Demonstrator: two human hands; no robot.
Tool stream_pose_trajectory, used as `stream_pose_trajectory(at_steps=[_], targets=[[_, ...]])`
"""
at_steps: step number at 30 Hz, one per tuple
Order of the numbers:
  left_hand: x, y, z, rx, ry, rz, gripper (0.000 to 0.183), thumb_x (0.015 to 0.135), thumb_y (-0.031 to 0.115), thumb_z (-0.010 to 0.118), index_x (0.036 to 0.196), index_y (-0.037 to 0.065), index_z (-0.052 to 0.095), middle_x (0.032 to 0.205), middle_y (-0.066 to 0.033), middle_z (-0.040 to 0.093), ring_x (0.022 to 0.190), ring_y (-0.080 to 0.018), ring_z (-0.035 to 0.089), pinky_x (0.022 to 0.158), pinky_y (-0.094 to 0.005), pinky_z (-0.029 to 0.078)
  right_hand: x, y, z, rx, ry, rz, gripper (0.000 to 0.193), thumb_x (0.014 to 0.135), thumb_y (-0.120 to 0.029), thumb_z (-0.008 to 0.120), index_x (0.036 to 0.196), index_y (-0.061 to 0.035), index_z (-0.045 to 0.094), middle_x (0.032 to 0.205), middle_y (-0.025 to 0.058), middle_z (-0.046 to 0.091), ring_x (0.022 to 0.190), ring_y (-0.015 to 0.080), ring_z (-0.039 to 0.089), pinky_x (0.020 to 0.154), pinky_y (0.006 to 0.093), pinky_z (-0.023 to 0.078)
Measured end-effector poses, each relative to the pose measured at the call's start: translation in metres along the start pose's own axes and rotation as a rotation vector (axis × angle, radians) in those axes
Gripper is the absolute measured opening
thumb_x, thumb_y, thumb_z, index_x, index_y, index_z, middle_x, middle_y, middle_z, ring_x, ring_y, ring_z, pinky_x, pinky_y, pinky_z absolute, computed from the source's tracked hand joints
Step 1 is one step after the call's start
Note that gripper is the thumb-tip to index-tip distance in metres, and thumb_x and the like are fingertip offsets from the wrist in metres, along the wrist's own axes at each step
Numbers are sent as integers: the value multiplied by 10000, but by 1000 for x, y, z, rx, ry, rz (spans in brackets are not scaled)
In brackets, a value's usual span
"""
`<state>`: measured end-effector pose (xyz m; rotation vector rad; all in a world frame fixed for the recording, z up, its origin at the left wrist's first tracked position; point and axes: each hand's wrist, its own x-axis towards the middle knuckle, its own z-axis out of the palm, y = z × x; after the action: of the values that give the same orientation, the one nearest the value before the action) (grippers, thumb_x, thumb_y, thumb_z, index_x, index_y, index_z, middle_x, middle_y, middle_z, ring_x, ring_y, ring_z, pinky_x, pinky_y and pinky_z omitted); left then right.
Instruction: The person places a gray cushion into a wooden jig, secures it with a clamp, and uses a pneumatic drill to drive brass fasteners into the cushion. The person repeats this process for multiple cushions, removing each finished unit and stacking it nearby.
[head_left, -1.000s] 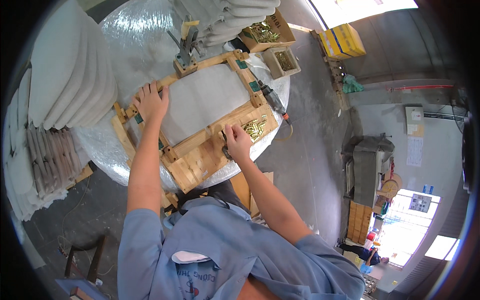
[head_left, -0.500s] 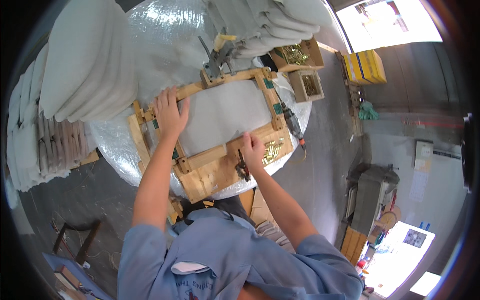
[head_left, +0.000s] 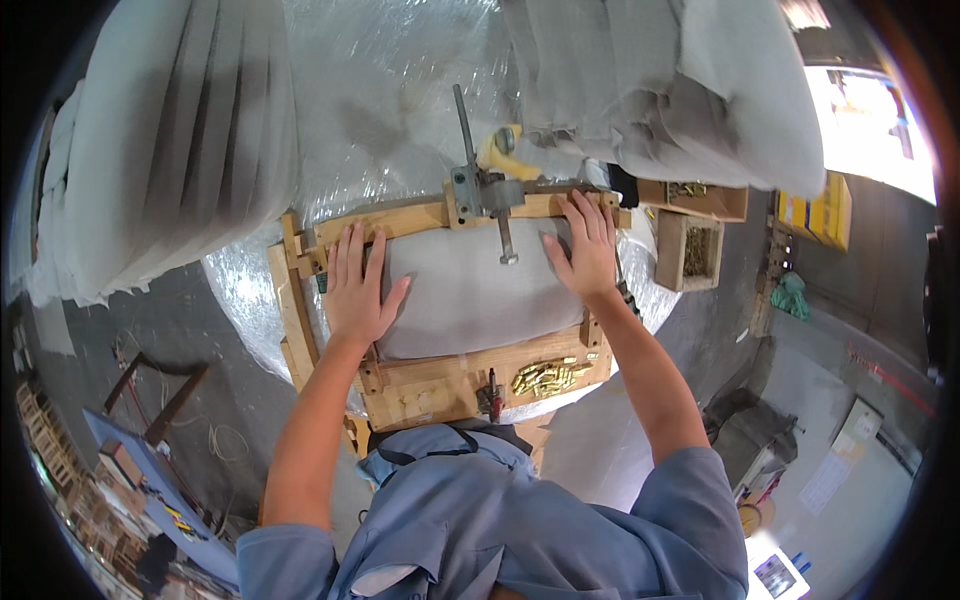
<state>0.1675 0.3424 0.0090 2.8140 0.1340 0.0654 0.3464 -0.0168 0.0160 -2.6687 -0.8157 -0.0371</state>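
A grey fabric-covered panel [head_left: 470, 300] lies inside a wooden frame jig [head_left: 420, 385]. My left hand [head_left: 357, 290] rests on the panel's left end, its fingers spread toward the far rail. Over the right end lies my right hand [head_left: 588, 248], fingers stretched out and reaching the far rail. Neither hand holds anything. A metal toggle clamp [head_left: 485, 195] with a yellow piece on it is mounted on the far rail, its rod end above the panel. On the near board lie a small red-handled tool [head_left: 491, 398] and a pile of brass-coloured fittings [head_left: 550, 377].
Stacks of grey covered panels stand at the far left [head_left: 190, 120] and far right [head_left: 680, 90]. Beyond the right rail are a cardboard box [head_left: 725, 203] and a small bin [head_left: 705, 250] of metal parts. Plastic film [head_left: 390, 90] covers the round table.
My right hand has moved from the near edge to the panel's far right. My left hand stays at the left end. The view has turned and come closer.
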Motion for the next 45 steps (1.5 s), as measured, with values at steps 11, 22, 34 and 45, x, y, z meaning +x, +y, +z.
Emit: stream_pose_trajectory(at_steps=[11, 22, 34, 45], targets=[[15, 11, -9, 90, 41, -7, 694, 1028, 539, 610, 1574, 120, 523, 1605, -227, 478, 1476, -454, 452, 1267, -563, 319, 15, 4, -10, -49, 4, -62, 567, 1012, -412, 662, 1502, -140, 575, 1557, 175, 527, 1475, 400, 467, 1245, 594, 303], [75, 14, 3, -84, 126, -120, 401, 1026, 443, 638, 1204, 89, 700, 1161, -130, 703, 1132, -362, 611, 1077, -504, 413, 75, 7, 17, 83, -14, 54, 280, 1020, -391, 674, 975, -123, 740, 999, 73, 718, 996, 329, 664, 935, 471, 476], [76, 12, 8, -70, 90, -181, 404, 1031, 451, 623, 1222, 99, 673, 1234, -120, 676, 1206, -351, 593, 1161, -515, 376, 73, 11, 22, 83, 36, 45, 239, 1017, -365, 671, 1082, -144, 735, 1065, 60, 720, 1060, 309, 664, 952, 481, 449], [28, 32, -3, -16, 25, -114, 809, 1027, 571, 607, 1655, 96, 419, 1735, -180, 359, 1635, -371, 270, 1333, -563, 190, -15, 0, -7, 121, -36, 3, 624, 1006, -336, 671, 1548, -71, 511, 1636, 197, 465, 1546, 420, 393, 1287, 559, 268]])
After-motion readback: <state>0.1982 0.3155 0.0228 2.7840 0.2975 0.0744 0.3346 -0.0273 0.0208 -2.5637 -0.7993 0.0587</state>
